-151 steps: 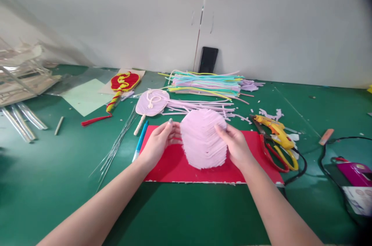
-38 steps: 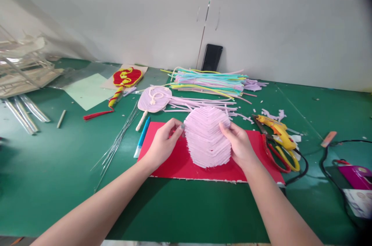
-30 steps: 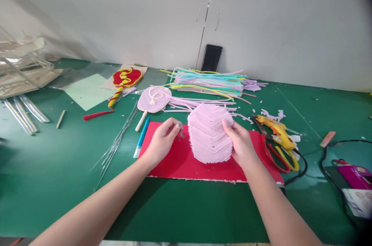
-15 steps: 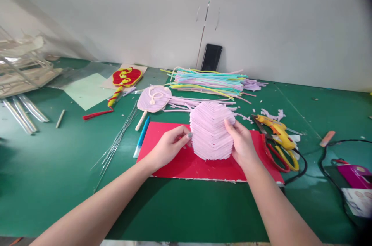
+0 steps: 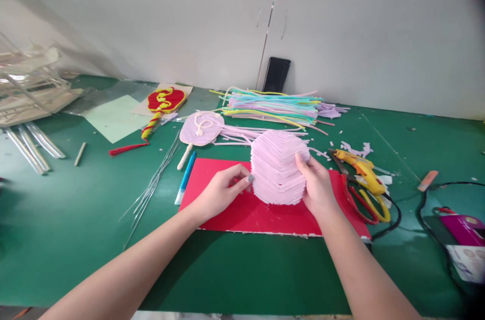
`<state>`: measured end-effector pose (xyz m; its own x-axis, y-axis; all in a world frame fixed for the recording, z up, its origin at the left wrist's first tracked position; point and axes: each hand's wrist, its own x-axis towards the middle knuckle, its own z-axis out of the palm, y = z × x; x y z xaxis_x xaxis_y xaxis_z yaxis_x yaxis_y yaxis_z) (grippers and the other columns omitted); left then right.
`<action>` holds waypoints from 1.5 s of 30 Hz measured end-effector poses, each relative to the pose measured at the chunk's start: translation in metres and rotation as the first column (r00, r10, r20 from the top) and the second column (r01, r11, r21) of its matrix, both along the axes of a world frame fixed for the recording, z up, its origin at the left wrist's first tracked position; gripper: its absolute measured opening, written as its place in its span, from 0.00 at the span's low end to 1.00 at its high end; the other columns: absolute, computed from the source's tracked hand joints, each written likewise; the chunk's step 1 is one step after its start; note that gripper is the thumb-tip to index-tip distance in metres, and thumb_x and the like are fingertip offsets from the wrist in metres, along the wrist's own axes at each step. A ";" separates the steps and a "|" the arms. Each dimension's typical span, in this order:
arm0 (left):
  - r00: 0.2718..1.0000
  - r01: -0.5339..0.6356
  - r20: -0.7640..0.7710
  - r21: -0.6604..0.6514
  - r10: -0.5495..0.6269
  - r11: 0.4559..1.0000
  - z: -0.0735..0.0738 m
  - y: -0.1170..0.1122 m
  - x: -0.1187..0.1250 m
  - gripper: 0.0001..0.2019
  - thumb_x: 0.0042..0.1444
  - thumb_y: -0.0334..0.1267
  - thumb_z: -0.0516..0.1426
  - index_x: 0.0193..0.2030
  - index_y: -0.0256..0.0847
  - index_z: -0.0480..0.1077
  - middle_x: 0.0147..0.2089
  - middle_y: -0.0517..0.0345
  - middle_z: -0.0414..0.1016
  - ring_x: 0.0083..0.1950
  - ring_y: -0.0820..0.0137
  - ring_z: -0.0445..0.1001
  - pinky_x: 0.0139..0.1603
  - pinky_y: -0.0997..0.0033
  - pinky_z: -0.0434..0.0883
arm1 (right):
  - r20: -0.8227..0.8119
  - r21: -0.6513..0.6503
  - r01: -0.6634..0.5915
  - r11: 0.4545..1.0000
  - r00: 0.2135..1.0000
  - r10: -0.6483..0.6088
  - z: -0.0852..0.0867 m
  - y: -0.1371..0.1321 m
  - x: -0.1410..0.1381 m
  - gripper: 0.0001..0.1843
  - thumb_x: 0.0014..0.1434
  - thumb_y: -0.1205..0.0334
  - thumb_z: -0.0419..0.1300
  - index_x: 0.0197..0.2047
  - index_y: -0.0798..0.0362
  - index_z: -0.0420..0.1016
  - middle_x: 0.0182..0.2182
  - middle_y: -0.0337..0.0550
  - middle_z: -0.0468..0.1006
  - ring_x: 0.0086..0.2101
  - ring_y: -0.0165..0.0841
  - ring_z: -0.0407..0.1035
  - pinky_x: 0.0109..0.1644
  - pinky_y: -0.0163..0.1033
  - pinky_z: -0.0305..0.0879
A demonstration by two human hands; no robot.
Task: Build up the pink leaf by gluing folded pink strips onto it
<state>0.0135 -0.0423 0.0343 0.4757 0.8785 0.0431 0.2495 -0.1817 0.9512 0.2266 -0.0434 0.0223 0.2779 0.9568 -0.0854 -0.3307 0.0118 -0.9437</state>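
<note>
Green tabletop (image 5: 76, 219) bears red board (image 5: 242, 220), above which right hand (image 5: 318, 183) pinches right edge of lilac panel (image 5: 278, 168), left hand (image 5: 225, 189) curled at left edge, grip unclear; panel likely light, bendable, best held by rims.

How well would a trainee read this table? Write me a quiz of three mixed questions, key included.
1. True or false: the phone stands behind the bundle of coloured strips.
2. Which thing lies along the left edge of the red board?
A) scissors
B) blue pen
C) glue gun
3. Fill in: the pink oval is gripped at its edge by the person's ____ .

Key: 1. True. 2. B. 3. right hand.
</note>
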 end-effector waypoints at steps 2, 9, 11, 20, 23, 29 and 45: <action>1.000 -0.003 -0.004 -0.003 0.003 1.000 0.000 0.000 0.000 0.10 0.61 0.40 0.50 0.32 0.40 0.66 0.33 0.59 0.73 0.37 0.70 0.71 0.40 0.71 0.67 | 0.000 0.001 -0.001 1.000 1.000 0.001 0.000 0.000 0.000 0.21 0.49 0.52 0.67 0.46 0.49 0.76 0.43 0.43 0.80 0.46 0.42 0.73 0.51 0.48 0.68; 1.000 0.002 0.017 -0.045 -0.001 0.999 -0.003 0.001 -0.001 0.09 0.61 0.39 0.49 0.33 0.41 0.65 0.31 0.59 0.72 0.34 0.71 0.70 0.38 0.72 0.68 | 0.011 0.016 0.039 0.999 0.999 -0.040 -0.001 0.002 0.003 0.23 0.49 0.51 0.66 0.48 0.49 0.75 0.44 0.43 0.79 0.49 0.43 0.70 0.51 0.49 0.69; 1.000 0.024 0.012 -0.039 -0.024 0.999 -0.003 0.000 0.000 0.09 0.62 0.40 0.49 0.33 0.40 0.65 0.31 0.59 0.71 0.34 0.72 0.70 0.38 0.72 0.68 | 0.015 0.012 0.030 0.999 0.999 -0.030 0.000 0.002 0.001 0.23 0.50 0.51 0.66 0.48 0.49 0.75 0.44 0.43 0.79 0.49 0.43 0.71 0.51 0.49 0.69; 1.000 0.021 0.005 -0.027 -0.021 0.999 -0.001 0.001 -0.001 0.10 0.62 0.39 0.49 0.31 0.40 0.65 0.31 0.59 0.72 0.35 0.71 0.71 0.39 0.71 0.67 | -0.003 0.030 0.025 0.999 1.000 -0.025 0.001 0.001 -0.001 0.22 0.49 0.53 0.66 0.47 0.49 0.76 0.44 0.43 0.79 0.49 0.43 0.71 0.51 0.48 0.68; 1.000 0.020 0.008 -0.038 -0.020 0.999 -0.002 0.001 -0.001 0.10 0.62 0.39 0.49 0.31 0.41 0.65 0.30 0.59 0.71 0.34 0.71 0.70 0.39 0.71 0.67 | 0.003 0.031 0.065 0.997 0.998 -0.065 0.000 0.002 0.001 0.22 0.49 0.52 0.66 0.48 0.49 0.75 0.44 0.43 0.80 0.49 0.43 0.70 0.51 0.49 0.68; 0.999 0.047 -0.018 -0.036 -0.048 0.998 -0.002 -0.001 0.001 0.12 0.62 0.43 0.48 0.32 0.41 0.65 0.31 0.58 0.71 0.34 0.70 0.70 0.38 0.70 0.67 | 0.026 0.044 0.045 0.998 0.999 -0.046 -0.002 0.001 -0.001 0.24 0.48 0.49 0.66 0.48 0.48 0.75 0.45 0.43 0.79 0.49 0.43 0.70 0.51 0.50 0.68; 0.998 0.054 -0.015 -0.024 -0.055 0.998 -0.002 -0.002 0.002 0.10 0.62 0.42 0.50 0.33 0.41 0.66 0.31 0.59 0.72 0.35 0.71 0.70 0.38 0.72 0.67 | -0.016 0.058 0.055 0.997 0.998 -0.054 0.000 0.001 -0.003 0.23 0.48 0.50 0.66 0.47 0.48 0.76 0.44 0.43 0.79 0.49 0.43 0.70 0.53 0.49 0.66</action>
